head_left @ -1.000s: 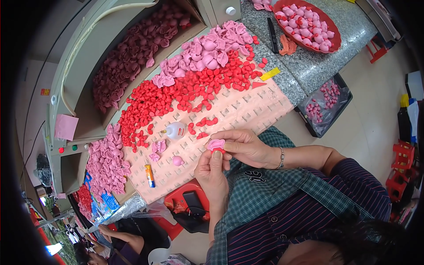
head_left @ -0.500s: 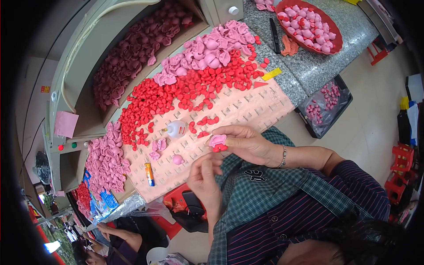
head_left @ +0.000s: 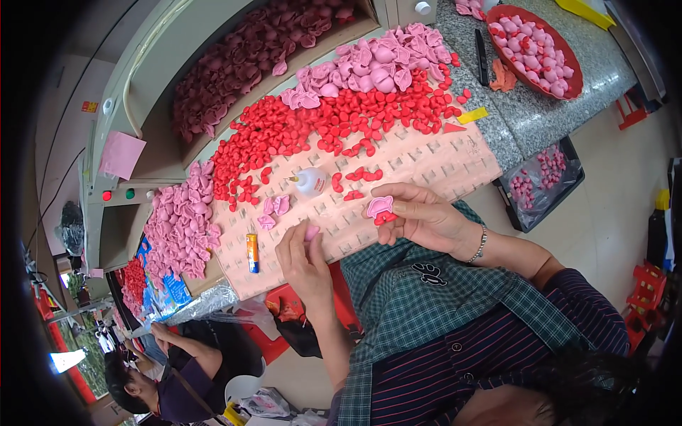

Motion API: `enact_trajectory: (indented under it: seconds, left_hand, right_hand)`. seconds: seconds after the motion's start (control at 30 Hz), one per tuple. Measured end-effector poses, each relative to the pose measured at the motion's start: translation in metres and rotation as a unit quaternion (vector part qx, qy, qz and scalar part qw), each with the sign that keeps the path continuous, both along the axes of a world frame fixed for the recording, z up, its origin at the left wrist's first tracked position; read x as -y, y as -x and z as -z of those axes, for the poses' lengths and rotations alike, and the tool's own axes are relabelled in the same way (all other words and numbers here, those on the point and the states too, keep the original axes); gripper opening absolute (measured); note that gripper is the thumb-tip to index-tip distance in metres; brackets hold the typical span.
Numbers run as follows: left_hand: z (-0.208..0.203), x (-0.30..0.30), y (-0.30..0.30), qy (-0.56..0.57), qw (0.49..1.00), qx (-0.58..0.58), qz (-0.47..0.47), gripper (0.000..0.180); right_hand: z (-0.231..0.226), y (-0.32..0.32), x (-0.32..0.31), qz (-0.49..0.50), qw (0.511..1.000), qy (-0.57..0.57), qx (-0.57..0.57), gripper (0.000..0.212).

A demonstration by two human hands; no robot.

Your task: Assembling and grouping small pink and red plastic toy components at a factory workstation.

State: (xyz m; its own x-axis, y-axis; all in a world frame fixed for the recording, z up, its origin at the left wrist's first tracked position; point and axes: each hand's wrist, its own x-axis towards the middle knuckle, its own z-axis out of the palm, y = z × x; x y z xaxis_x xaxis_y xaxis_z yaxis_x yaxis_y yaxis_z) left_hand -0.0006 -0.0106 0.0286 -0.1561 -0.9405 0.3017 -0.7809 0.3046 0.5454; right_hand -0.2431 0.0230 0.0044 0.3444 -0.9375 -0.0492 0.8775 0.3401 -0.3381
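My right hand (head_left: pixel 435 226) pinches a hollow pink piece (head_left: pixel 380 206) with a red piece (head_left: pixel 384 218) against its lower edge, over the front of the pink patterned sheet (head_left: pixel 426 160). My left hand (head_left: pixel 305 264) is closed on a small round pink piece (head_left: pixel 312 232) that shows at its fingertips, low over the sheet. Beyond the hands stands a small white squeeze bottle (head_left: pixel 310 182) with a narrow tip. Several loose red pieces (head_left: pixel 363 175) lie right of it, and a few pink shells (head_left: pixel 275 206) lie left of it.
Red pieces (head_left: pixel 266 131) and pink shells (head_left: pixel 177 220) are heaped along the sheet's far and left edges. An orange-and-blue tube (head_left: pixel 253 253) lies left. A red basket (head_left: pixel 574 71) of pink pieces and a black cutter (head_left: pixel 482 57) are back right. Another person (head_left: pixel 177 380) sits lower left.
My left hand has moved left and closed on the round pink piece that lay on the sheet. My right hand keeps its pink and red pieces. The whole view has shifted.
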Motion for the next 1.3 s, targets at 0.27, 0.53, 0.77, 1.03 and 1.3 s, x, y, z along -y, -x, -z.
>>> enact_trajectory:
  seconds: [0.27,0.53,0.77,1.03,1.3]
  left_hand:
    - [-0.023,-0.004,0.008,-0.054,0.997,-0.046,-0.018,0.036]
    - [-0.014,-0.007,-0.004,-0.109,0.992,-0.019,0.063,0.043]
    - [-0.031,0.0,0.007,-0.05,0.992,-0.005,0.113,0.041]
    - [-0.012,-0.001,-0.002,-0.088,0.988,-0.048,0.116,0.044]
    - [-0.007,-0.006,0.004,-0.028,0.994,-0.015,0.106,0.04]
  right_hand:
    - [-0.004,0.001,0.001,-0.029,0.999,0.03,-0.02,0.048]
    - [0.0,0.0,0.002,-0.059,0.998,0.038,-0.005,0.051]
    - [-0.009,0.004,0.003,-0.084,0.993,0.052,-0.06,0.053]
    - [-0.006,-0.001,0.003,-0.098,0.991,0.062,-0.071,0.052]
    - [0.002,-0.005,0.003,-0.097,0.992,0.058,-0.062,0.047]
